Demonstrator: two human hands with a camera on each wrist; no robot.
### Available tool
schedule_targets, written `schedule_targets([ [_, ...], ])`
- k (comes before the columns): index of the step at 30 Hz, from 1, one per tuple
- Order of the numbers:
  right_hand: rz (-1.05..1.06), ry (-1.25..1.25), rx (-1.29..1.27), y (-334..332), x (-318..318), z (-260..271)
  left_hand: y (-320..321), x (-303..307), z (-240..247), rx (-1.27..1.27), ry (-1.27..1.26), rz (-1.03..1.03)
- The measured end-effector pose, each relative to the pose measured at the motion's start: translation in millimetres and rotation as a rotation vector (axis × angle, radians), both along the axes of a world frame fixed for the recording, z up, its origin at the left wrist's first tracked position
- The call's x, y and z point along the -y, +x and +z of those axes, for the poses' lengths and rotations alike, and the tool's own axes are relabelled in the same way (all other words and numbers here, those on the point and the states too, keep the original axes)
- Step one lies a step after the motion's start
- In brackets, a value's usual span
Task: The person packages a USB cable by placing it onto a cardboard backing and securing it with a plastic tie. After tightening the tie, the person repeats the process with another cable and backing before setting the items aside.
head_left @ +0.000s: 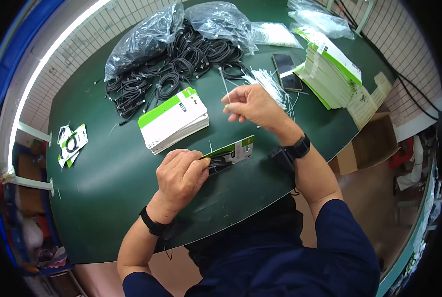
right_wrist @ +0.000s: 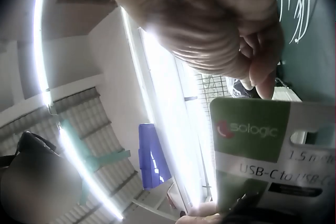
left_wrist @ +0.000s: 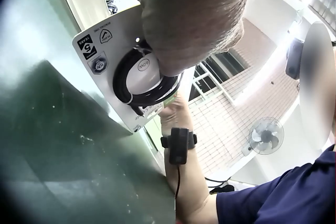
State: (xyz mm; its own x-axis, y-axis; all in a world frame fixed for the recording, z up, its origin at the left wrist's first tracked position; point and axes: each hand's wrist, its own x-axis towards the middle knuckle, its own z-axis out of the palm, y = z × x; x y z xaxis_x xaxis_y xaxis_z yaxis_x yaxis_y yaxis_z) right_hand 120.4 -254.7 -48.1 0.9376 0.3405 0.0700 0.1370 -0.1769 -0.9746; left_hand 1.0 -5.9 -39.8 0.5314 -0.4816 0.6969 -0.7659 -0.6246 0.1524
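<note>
My left hand (head_left: 179, 178) grips a green-and-white cardboard card (head_left: 241, 150) near its left end, upright over the table. A coiled black USB cable (left_wrist: 122, 79) lies against the card's face, partly hidden by my fingers. The thin end of a white cable tie (head_left: 210, 145) pokes up above the card's top edge. Above and to the right of the card is my right hand (head_left: 260, 108), thumb and forefinger pinching a thin white cable tie (head_left: 223, 79) that points up and away. In the right wrist view the card's printed side (right_wrist: 252, 129) stands just below the right fingers.
Beyond the hands lies a stack of cards (head_left: 174, 121). Farther back are heaped black cables (head_left: 181, 64), plastic bags (head_left: 221, 22), loose cable ties (head_left: 268, 84) and a phone (head_left: 287, 72). More cards (head_left: 330, 72) stand at right; finished-looking carded cables (head_left: 72, 143) lie left.
</note>
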Motion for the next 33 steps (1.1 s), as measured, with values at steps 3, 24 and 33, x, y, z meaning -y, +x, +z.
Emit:
schedule_targets([
  [3,0.051,0.045,-0.151,-4,-6,2,1,2,1,0.004,0.007,-0.015],
  [24,0.152,0.078,-0.313,-14,-24,-1,-6,-11,-18,0.02,-0.05,-0.038],
  [33,-0.022,-0.196,-0.052,-9,-23,-10,-6,-12,-14,0.011,-0.039,-0.041],
])
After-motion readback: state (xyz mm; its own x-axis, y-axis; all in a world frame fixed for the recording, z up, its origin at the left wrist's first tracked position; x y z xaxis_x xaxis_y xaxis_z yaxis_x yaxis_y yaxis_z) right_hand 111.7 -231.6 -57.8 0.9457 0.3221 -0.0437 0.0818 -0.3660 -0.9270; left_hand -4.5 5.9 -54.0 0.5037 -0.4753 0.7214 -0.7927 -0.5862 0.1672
